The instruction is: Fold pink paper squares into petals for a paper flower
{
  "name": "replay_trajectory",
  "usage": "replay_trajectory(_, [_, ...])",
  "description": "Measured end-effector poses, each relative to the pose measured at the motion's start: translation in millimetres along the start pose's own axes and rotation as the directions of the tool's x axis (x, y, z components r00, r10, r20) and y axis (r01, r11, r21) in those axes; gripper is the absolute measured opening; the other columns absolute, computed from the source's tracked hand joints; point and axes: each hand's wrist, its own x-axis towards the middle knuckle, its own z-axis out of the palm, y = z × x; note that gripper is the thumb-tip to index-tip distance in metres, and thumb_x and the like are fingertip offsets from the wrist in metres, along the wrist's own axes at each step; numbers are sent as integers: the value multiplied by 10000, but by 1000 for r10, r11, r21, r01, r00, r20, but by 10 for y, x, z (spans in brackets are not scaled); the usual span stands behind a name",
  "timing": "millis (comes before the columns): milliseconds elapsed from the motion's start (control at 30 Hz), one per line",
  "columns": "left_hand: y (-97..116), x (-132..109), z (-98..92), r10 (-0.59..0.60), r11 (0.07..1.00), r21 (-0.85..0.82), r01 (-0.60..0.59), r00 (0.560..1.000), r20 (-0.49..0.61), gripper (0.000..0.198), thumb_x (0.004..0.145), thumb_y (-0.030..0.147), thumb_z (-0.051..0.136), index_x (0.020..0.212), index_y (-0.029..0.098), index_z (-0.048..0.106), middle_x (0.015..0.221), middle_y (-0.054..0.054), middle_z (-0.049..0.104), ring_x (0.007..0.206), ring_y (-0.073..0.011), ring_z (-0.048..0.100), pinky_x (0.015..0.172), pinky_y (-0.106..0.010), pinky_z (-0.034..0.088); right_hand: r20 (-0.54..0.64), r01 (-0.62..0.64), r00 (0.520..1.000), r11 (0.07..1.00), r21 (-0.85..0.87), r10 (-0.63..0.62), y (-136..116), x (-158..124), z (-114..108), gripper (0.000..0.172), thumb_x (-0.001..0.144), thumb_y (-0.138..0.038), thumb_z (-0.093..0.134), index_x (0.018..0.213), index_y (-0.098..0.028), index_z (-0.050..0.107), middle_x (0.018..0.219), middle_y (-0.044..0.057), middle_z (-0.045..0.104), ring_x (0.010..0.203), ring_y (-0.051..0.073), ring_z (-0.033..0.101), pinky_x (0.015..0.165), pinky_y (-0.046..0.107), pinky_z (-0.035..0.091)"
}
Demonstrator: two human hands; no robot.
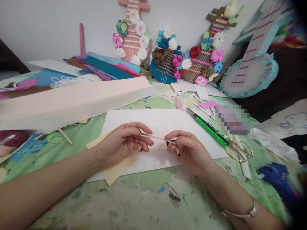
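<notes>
Between my two hands stretches a thin pale pink paper strip, seen nearly edge-on above a white sheet. My left hand pinches its left end between thumb and fingers. At the other end, my right hand grips the strip with thumb and index finger, the remaining fingers curled below. Under my left wrist, a cream paper piece lies partly on the white sheet. A green utility knife rests at the sheet's right edge, blade out, pointing up and left.
Gold-handled scissors lie beyond the knife. A long pale pink paper sheet spans the left. Paper guitars with paper flowers, including a blue guitar, stand along the wall. A dark blue object sits at right. Scraps litter the green tablecloth.
</notes>
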Motion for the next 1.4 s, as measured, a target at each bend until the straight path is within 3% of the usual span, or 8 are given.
replay_trajectory(167, [-3, 2, 9, -4, 999, -39, 4, 1000, -16, 179, 747, 61, 497, 791, 85, 669, 713, -118, 723, 583, -144, 671, 547, -169, 517, -7, 38, 999, 999, -17, -38, -9, -3, -6, 205, 643, -99, 559, 728, -132, 743, 572, 28, 581, 506, 84, 443, 495, 230, 338])
replay_trajectory(267, [-19, -5, 17, 19, 1000, -20, -20, 999, -47, 139, 772, 157, 553, 802, 80, 665, 730, -125, 722, 613, -159, 672, 567, -192, 524, -12, 51, 999, 997, -53, -52, -17, -19, 12, 178, 657, -163, 573, 707, -132, 741, 601, 52, 600, 530, 111, 470, 514, 263, 362])
replay_trajectory(433, [-53, 6, 25, 83, 972, 230, -51, 988, -133, 127, 780, 220, 689, 797, 115, 619, 683, -67, 718, 561, -120, 658, 515, -159, 497, -81, 22, 996, 982, -189, -38, 13, -14, 52, 145, 683, -279, 722, 736, -145, 706, 585, 0, 578, 499, 74, 462, 487, 220, 343])
replay_trajectory(600, [-52, 19, 10, 159, 900, 430, -65, 970, -185, 307, 785, 263, 699, 1041, 138, 584, 699, -61, 732, 595, -144, 683, 566, -200, 539, -86, 56, 992, 942, -331, -90, 51, 8, 21, 224, 688, -270, 734, 870, -162, 660, 617, -23, 581, 498, 71, 492, 489, 211, 367])
replay_trajectory(733, [-45, 21, 22, 188, 881, 469, -67, 958, -216, 244, 767, 273, 714, 924, 111, 620, 721, -79, 739, 633, -162, 701, 574, -197, 554, -70, 75, 991, 900, -429, -116, 51, 12, -3, 322, 699, -269, 727, 986, -174, 615, 615, -47, 554, 495, 76, 516, 500, 217, 399])
replay_trajectory(867, [-30, 12, 53, 167, 871, 488, -52, 966, -196, 173, 776, 250, 703, 864, 116, 636, 722, -75, 743, 616, -155, 699, 564, -193, 555, -17, 42, 998, 884, -466, -57, 40, 11, 6, 265, 706, -293, 724, 908, -144, 641, 664, -8, 599, 555, 86, 537, 529, 220, 435])
replay_trajectory(1100, [-49, -18, 98, 115, 857, 511, -72, 992, -53, 103, 796, 229, 677, 800, 129, 653, 701, -59, 734, 607, -153, 691, 535, -194, 549, 11, 2, 1000, 897, -441, 3, 5, -18, 83, 278, 674, -381, 760, 817, -157, 679, 713, 22, 652, 608, 108, 593, 565, 236, 477])
replay_trajectory(1400, [-58, -28, 133, 77, 880, 473, -46, 996, -45, 101, 802, 218, 663, 788, 123, 634, 663, -52, 718, 582, -158, 688, 507, -199, 543, 60, -1, 998, 895, -446, 31, 41, -21, 54, 244, 713, -381, 737, 771, -147, 699, 628, 7, 623, 572, 83, 554, 556, 210, 462])
